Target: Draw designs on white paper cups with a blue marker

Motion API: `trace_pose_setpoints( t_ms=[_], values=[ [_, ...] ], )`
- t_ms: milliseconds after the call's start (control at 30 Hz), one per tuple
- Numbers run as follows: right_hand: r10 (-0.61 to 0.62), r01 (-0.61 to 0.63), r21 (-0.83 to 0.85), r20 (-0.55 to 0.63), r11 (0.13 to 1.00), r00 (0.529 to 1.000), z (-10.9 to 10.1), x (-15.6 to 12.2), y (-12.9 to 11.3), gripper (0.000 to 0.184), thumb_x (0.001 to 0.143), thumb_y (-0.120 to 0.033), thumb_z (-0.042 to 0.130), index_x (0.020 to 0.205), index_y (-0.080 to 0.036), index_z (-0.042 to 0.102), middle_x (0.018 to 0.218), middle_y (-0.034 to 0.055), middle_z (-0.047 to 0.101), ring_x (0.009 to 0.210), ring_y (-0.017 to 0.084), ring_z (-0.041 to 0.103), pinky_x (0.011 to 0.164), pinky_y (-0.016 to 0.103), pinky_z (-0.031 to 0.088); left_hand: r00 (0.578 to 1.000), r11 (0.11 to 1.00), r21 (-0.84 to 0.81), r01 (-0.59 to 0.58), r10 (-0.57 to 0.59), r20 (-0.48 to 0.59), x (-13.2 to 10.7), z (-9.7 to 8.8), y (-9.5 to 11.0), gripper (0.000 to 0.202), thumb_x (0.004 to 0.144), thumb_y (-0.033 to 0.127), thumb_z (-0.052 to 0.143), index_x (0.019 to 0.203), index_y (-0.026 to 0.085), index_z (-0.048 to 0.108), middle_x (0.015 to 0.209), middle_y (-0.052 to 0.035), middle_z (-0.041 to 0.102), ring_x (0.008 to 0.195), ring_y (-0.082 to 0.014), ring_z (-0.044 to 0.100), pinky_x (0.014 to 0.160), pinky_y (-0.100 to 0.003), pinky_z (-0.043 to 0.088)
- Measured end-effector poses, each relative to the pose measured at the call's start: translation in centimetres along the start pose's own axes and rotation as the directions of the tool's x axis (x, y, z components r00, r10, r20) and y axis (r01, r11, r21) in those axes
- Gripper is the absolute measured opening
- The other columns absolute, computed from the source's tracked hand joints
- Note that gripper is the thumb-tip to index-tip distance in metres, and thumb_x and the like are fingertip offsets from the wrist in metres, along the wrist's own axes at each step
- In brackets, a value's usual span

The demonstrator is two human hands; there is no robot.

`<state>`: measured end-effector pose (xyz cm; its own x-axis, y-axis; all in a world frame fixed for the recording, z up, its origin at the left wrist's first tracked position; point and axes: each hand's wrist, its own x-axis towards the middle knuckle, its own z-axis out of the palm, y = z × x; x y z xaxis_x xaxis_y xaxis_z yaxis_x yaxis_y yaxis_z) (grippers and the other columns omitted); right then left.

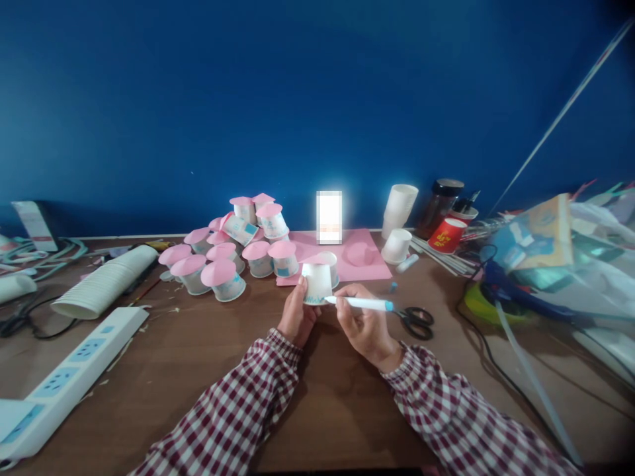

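Note:
My left hand (296, 312) is closed around a white paper cup (317, 281) in the middle of the desk. Blue-green zigzag marks run along the cup's lower edge. In my right hand (361, 324) is a white marker (367, 303) with a blue end, its tip touching or very near those marks. Behind the held cup, another white cup (329, 264) stands on a sheet of pink paper (367, 264). To the left is a group of several small cups topped with pink paper cones (218, 272), with blue drawings on their sides.
Black-handled scissors (417, 322) lie right of my right hand. Stacked white cups (398, 208), a red cup (446, 235) and a dark jar (441, 201) stand behind. At left lie a long cup stack (104, 281) and a power strip (79, 373); a glue gun (516, 291) is at right.

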<state>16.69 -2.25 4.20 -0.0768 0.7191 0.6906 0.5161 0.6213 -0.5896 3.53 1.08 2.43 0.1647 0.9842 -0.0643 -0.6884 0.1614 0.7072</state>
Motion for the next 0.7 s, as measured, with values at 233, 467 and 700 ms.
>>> trace_pose_setpoints(
  t_ms=[233, 467, 700],
  values=[
    [0.043, -0.045, 0.037, 0.062, 0.998, 0.997, 0.0, -0.02, 0.12, 0.01, 0.087, -0.023, 0.045, 0.083, -0.018, 0.053, 0.075, 0.0035, 0.059, 0.07, 0.016, 0.058, 0.065, 0.028, 0.048, 0.999, 1.0, -0.025, -0.002, 0.0, -0.048, 0.16, -0.15, -0.01, 0.035, 0.082, 0.041, 0.056, 0.103, 0.014, 0.06, 0.081, -0.0055, 0.069, 0.071, -0.0153, 0.065, 0.066, -0.024, 0.051],
    [0.038, -0.038, 0.04, -0.006, 0.998, 0.999, 0.08, -0.08, 0.15, 0.01, 0.087, -0.023, 0.046, 0.084, -0.018, 0.054, 0.077, 0.0044, 0.059, 0.072, 0.016, 0.059, 0.066, 0.027, 0.048, 0.999, 0.999, -0.015, 0.038, -0.038, -0.02, -0.03, -0.03, 0.05, 0.041, 0.082, 0.044, 0.055, 0.109, 0.012, 0.058, 0.087, -0.0074, 0.069, 0.072, -0.0167, 0.066, 0.067, -0.027, 0.052],
    [0.053, -0.053, 0.03, -0.024, 0.998, 0.998, 0.09, -0.08, 0.63, 0.009, 0.086, -0.023, 0.048, 0.085, -0.018, 0.054, 0.078, 0.0049, 0.06, 0.073, 0.017, 0.059, 0.065, 0.027, 0.048, 0.997, 0.997, -0.03, 0.066, -0.064, 0.042, -0.23, -0.17, 0.02, 0.043, 0.085, 0.043, 0.051, 0.116, 0.012, 0.055, 0.099, -0.0112, 0.068, 0.084, -0.0204, 0.065, 0.079, -0.034, 0.053]
  ],
)
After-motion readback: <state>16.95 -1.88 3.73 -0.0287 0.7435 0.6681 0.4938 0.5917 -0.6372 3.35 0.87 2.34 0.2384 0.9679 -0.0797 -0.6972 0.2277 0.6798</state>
